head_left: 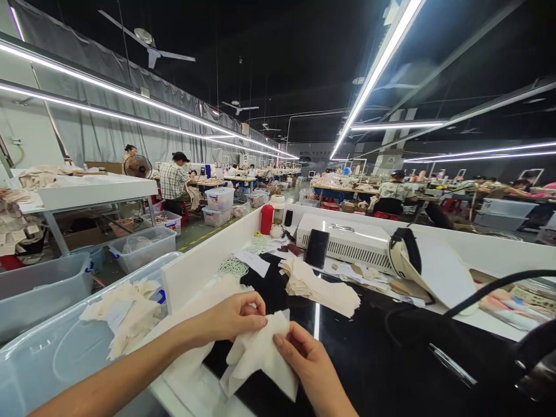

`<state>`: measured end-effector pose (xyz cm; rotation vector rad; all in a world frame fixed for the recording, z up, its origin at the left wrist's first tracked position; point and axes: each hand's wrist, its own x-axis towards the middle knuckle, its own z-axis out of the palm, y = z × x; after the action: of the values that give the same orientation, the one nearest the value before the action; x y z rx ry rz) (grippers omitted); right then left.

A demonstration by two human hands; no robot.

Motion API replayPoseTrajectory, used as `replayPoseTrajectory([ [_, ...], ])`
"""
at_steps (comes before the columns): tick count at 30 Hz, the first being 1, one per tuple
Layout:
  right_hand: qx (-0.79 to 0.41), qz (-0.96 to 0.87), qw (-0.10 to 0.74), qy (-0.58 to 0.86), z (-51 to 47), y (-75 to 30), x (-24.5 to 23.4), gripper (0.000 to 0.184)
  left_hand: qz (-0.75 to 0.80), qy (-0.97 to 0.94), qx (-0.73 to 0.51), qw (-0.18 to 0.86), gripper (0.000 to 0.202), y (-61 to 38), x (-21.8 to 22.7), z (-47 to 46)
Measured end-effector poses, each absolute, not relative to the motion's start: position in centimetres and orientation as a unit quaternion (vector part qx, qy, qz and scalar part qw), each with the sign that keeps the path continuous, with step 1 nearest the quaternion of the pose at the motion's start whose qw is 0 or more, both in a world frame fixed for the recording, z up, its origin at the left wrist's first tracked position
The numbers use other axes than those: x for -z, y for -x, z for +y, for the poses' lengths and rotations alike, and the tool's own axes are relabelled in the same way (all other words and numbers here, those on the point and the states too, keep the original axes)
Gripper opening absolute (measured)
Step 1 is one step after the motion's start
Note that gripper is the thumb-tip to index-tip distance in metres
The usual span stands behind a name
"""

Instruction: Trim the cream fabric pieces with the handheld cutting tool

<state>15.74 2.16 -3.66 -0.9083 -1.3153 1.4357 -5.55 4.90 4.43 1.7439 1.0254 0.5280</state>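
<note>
Between both hands, over the glossy black tabletop (360,359), hangs a cream fabric piece (260,362) with a notched lower edge. My left hand (238,315) pinches its upper left part between thumb and fingers. On its upper right edge, my right hand (310,359) is closed in a similar pinch. Just beyond lies a stack of cut cream fabric pieces (324,286). More pale fabric (212,295) is heaped on the table to the left, partly hidden behind my left forearm.
A clear plastic bin (47,359) with cream pieces stands left. White partitions (191,263) border the table. A phone (317,249) leans on a white vented box (347,237). Also present are a red bottle (266,220), a cap visor (403,255) and a pen (452,365). Several people sit farther off.
</note>
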Motion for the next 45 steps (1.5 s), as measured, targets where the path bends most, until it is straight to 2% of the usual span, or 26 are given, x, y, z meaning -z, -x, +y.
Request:
replayPoseTrajectory([
  [4,-0.574,-0.554,0.480,0.366,2.6,-14.7,3.4,0.055,0.441,-0.733,-0.206,0.475,0.052,6.9,-5.2,5.0],
  [12,-0.522,-0.583,0.485,0.390,3.9,-11.8,0.8,0.056,0.508,-0.790,-0.223,0.260,0.026,11.0,-7.6,6.1],
  [15,-0.516,-0.584,0.489,0.392,4.1,-10.9,0.4,0.056,0.538,-0.790,-0.224,0.189,0.027,12.8,-7.0,7.2],
  [18,-0.519,-0.584,0.488,0.389,3.7,-10.8,0.5,0.055,0.555,-0.784,-0.222,0.170,0.033,13.8,-5.3,8.2],
  [22,-0.538,-0.569,0.485,0.389,2.9,-11.5,1.3,0.055,0.530,-0.783,-0.256,0.203,0.035,12.6,-3.4,8.1],
  [27,-0.566,-0.542,0.486,0.386,2.4,-12.7,1.7,0.055,0.458,-0.770,-0.287,0.340,0.069,8.6,-2.3,5.9],
  [28,-0.572,-0.537,0.486,0.385,2.3,-12.9,1.5,0.056,0.447,-0.764,-0.290,0.365,0.071,7.9,-2.1,5.4],
  [33,-0.600,-0.511,0.483,0.382,1.1,-13.9,0.5,0.051,0.425,-0.721,-0.319,0.444,0.064,5.5,-2.0,3.9],
  [36,-0.643,-0.473,0.467,0.380,0.3,-14.3,0.3,0.058,0.432,-0.701,-0.326,0.464,0.059,4.9,-2.6,3.5],
  [42,-0.720,-0.500,0.336,0.345,-0.7,-15.0,1.5,0.067,0.449,-0.697,-0.314,0.462,0.056,4.3,-3.9,3.2],
  [45,-0.720,-0.518,0.308,0.344,-0.8,-15.3,2.0,0.070,0.456,-0.700,-0.301,0.460,0.058,4.0,-4.2,3.1],
])
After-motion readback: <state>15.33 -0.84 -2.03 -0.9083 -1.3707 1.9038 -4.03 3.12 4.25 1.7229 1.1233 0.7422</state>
